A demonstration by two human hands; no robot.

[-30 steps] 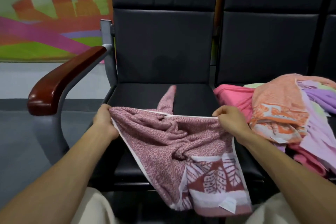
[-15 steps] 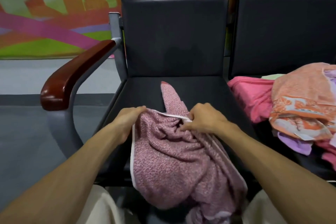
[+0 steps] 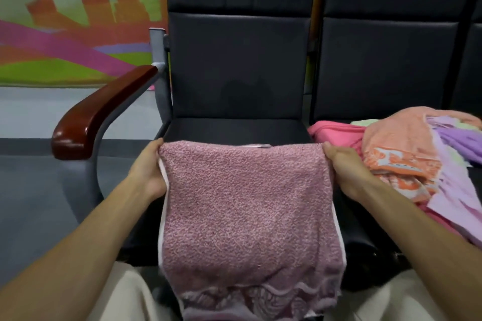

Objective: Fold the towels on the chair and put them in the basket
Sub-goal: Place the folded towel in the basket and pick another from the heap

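Now my left hand point(image 3: 148, 168) and right hand point(image 3: 348, 168) grip the towel point(image 3: 242, 206) at its corners. I cannot read its label point(image 3: 262, 145).

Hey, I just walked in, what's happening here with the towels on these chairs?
A person is holding a mauve-pink towel spread flat between both hands: the left hand grips its upper left corner, the right hand its upper right. It hangs in front of the black chair seat, toward the person's lap. On the neighbouring chair lies an unfolded heap with a pink towel, an orange patterned towel and a purple towel. No basket is in view.
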